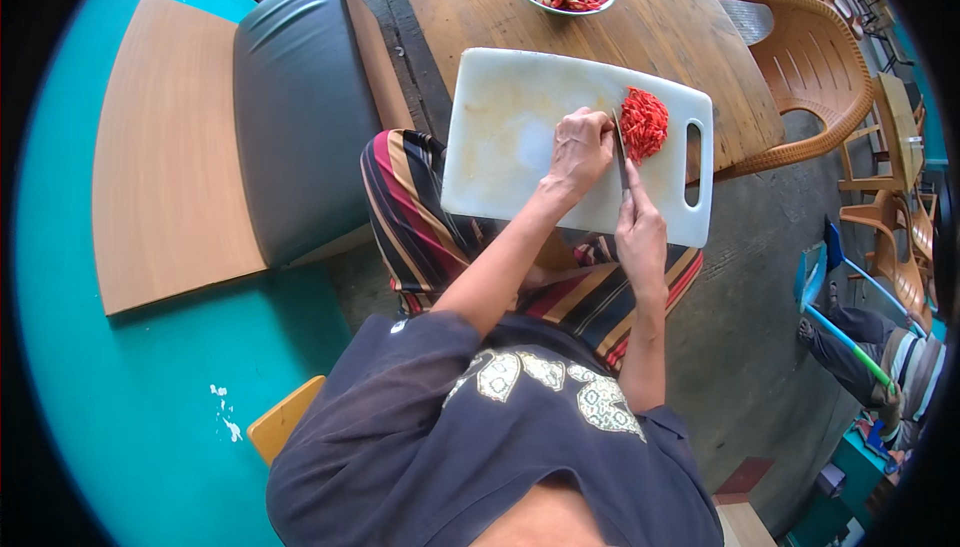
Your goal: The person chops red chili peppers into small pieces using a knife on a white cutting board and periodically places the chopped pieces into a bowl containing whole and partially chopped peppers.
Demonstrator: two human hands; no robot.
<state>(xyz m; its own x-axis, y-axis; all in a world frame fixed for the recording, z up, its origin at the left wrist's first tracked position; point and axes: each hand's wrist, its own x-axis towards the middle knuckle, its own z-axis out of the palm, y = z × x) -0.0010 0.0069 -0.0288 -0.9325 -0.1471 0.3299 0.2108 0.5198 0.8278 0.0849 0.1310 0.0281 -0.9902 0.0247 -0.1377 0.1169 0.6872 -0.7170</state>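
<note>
A white cutting board with a handle slot lies partly over the table edge and partly over my lap. My right hand is wrapped round the handle of a knife, its blade pointing away from me. Beside the blade my left hand presses on the board with curled fingers; anything under the fingertips is hidden. Just right of the blade sits a heap of finely sliced red chilies. Farther off, a pale bowl holds whole red chilies and small roundish pieces, perhaps shallots or garlic.
The wooden table reaches away from me. A brown plastic chair stands at its right. To my left is a bench with a black cushion. Another person at the far right holds a long blue-and-green handle.
</note>
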